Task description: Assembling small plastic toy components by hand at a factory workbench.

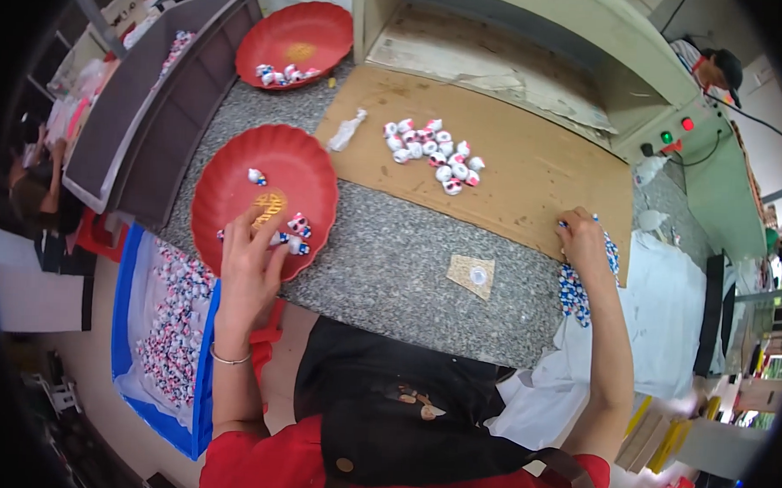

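Note:
A scalloped red plate (312,162) lies at the left of the worktop, with several small white, blue and pink figurines in it. My left hand (253,251) is over its near part, fingers bent and apart, with a figurine (298,225) just beside them. My right hand (580,243) is at the right edge of the cardboard, fingertips pinched on a small blue-and-white piece, partly hidden. Under and beside that hand spreads a pile of small blue-and-white pieces (574,296). Several white-and-pink figurine heads (430,148) sit grouped on the cardboard sheet (515,197).
Farther back stands a second red plate (278,30) with figurines, beside a grey crate (167,86). A blue bin (126,320) full of small pieces is at lower left. A small tan pad (464,278) lies on the speckled worktop (390,270). A cabinet (539,41) closes the back.

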Demonstrator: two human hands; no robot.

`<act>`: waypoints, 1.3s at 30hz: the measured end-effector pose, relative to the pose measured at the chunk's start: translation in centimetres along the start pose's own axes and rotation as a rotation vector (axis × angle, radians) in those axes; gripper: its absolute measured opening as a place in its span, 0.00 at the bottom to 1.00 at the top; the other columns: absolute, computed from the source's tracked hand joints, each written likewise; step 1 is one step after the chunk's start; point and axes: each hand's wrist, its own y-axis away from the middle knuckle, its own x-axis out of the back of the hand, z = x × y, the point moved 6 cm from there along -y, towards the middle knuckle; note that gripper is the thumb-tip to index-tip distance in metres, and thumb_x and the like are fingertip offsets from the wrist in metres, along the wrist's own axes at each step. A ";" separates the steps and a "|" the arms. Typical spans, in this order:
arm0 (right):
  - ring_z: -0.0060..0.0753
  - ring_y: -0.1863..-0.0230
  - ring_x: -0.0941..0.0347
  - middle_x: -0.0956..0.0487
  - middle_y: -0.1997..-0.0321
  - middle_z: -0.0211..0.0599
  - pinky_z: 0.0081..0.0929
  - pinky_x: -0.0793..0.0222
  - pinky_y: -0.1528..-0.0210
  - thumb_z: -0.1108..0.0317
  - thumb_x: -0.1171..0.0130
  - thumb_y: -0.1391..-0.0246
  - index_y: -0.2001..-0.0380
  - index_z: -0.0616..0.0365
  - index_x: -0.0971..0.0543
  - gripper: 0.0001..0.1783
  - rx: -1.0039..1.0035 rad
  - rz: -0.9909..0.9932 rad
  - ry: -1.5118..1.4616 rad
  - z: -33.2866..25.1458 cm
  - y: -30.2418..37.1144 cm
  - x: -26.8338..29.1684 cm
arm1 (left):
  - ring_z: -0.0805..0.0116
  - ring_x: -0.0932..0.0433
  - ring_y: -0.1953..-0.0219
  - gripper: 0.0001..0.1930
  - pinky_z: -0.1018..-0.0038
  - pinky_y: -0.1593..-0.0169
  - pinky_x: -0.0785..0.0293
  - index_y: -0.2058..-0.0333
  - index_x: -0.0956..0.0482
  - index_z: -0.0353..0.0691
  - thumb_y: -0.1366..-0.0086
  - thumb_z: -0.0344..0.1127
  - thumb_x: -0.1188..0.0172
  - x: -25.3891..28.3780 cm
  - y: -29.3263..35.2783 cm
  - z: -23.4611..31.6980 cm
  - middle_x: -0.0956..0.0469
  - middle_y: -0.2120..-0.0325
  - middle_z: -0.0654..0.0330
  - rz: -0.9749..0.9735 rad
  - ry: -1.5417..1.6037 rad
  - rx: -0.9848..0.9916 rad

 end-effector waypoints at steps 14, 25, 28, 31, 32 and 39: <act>0.48 0.70 0.27 0.27 0.71 0.48 0.35 0.31 0.67 0.80 0.47 0.49 0.64 0.64 0.22 0.08 -0.008 0.091 -0.374 -9.5 9.1 0.6 | 0.45 0.27 0.60 0.13 0.55 0.59 0.30 0.62 0.29 0.34 0.46 0.29 0.39 -15.1 -10.4 5.8 0.27 0.66 0.47 0.081 0.230 0.138; 0.51 0.70 0.25 0.25 0.68 0.44 0.40 0.28 0.70 0.79 0.42 0.52 0.64 0.60 0.22 0.10 0.063 -0.150 -0.196 -10.7 10.0 0.4 | 0.69 0.23 0.54 0.12 0.75 0.51 0.24 0.54 0.28 0.37 0.36 0.24 0.46 -13.8 -3.3 8.6 0.26 0.52 0.55 -0.383 1.894 0.492; 0.51 0.70 0.25 0.25 0.67 0.44 0.40 0.28 0.69 0.78 0.41 0.52 0.64 0.61 0.22 0.09 0.050 -0.186 -0.134 -10.7 9.7 0.3 | 0.67 0.23 0.52 0.13 0.76 0.47 0.25 0.52 0.28 0.39 0.35 0.23 0.47 -13.5 -0.1 9.5 0.27 0.50 0.55 -0.470 2.104 0.507; 0.51 0.69 0.25 0.24 0.67 0.45 0.40 0.28 0.68 0.77 0.41 0.51 0.64 0.61 0.22 0.08 0.034 -0.165 -0.159 -10.8 9.5 0.2 | 0.68 0.24 0.52 0.14 0.74 0.48 0.26 0.51 0.29 0.40 0.35 0.24 0.47 -13.5 1.9 10.0 0.27 0.51 0.55 -0.509 2.193 0.574; 0.51 0.68 0.25 0.24 0.66 0.45 0.39 0.29 0.67 0.77 0.42 0.50 0.65 0.62 0.22 0.07 0.011 -0.145 -0.166 -10.8 9.3 0.4 | 0.68 0.24 0.52 0.14 0.74 0.48 0.26 0.51 0.29 0.40 0.35 0.24 0.47 -13.5 2.3 9.9 0.27 0.51 0.55 -0.516 2.195 0.583; 0.51 0.69 0.25 0.23 0.71 0.46 0.38 0.29 0.68 0.77 0.39 0.54 0.68 0.63 0.22 0.08 0.019 -0.196 -0.084 -11.2 9.2 -0.3 | 0.71 0.24 0.54 0.14 0.75 0.48 0.28 0.50 0.28 0.42 0.35 0.25 0.46 -14.2 4.1 9.8 0.27 0.52 0.57 -0.553 2.240 0.536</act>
